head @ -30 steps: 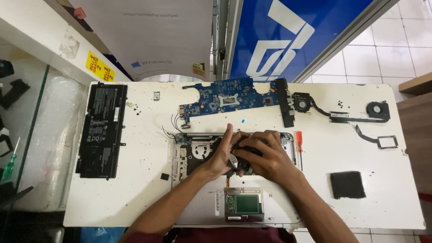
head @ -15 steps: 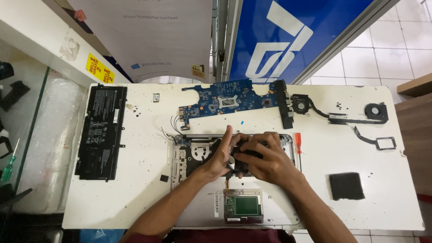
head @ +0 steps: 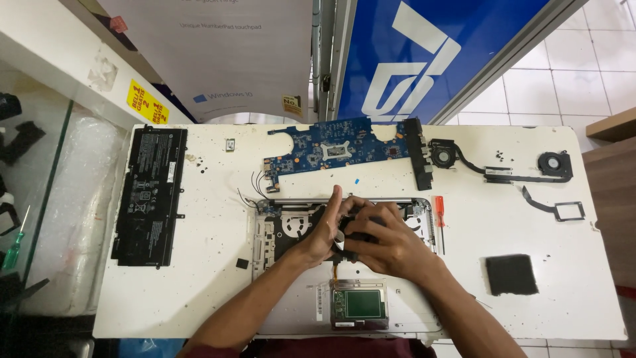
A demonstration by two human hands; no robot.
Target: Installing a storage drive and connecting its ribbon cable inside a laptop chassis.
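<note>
Nearest the camera, the touchpad board (head: 358, 305) sits exposed in the open laptop base (head: 291, 311), which lies at the front edge of the desk (head: 199, 278). Both hands work in the middle of the base. The left hand (head: 322, 232) is curled narrow with its forefinger extended upward; the right hand (head: 387, 245) is closed over a small dark part, which cannot be made out, and an orange ribbon cable (head: 335, 270) runs down from it.

Judgement: light fingertip pressure is advised, keeping the ribbon free of strain.

Beyond, on the white, speckled desk: a red screwdriver (head: 438, 203), a black foam pad (head: 511, 274), a flat black battery (head: 150, 195) at left, the blue circuit board (head: 334, 151), and two fans with heat pipe (head: 503, 171).

Room: a blue sign panel (head: 424, 53), white floor tiles (head: 589, 66), and a glass shelf (head: 33, 199).
</note>
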